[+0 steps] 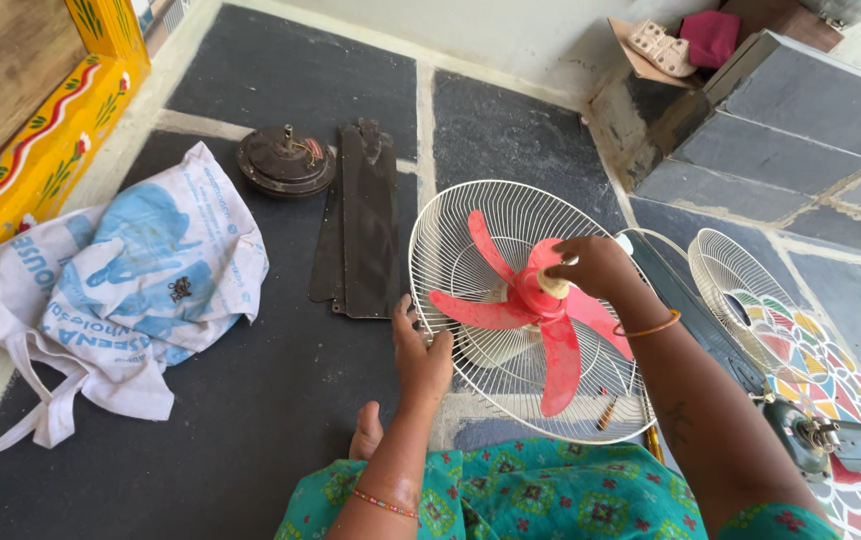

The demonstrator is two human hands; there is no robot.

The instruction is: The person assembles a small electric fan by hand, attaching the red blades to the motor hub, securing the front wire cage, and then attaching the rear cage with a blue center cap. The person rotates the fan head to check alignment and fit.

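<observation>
A white wire fan guard (451, 230) lies tilted on the dark floor before me, with a red three-bladed fan propeller (559, 360) set in it. My right hand (596, 268) is closed over the pale cap at the propeller's hub. My left hand (421, 355) grips the guard's left rim, fingers through the wires. A second white wire guard (741, 290) lies to the right, partly behind my right forearm.
A white and blue cloth bag (141, 280) lies at left with small screws on it. Dark ceiling-fan blades (366, 225) and a round brown motor (286, 160) lie behind. Grey stone steps (781, 140) rise at right. A fan stand part (831, 440) lies at lower right.
</observation>
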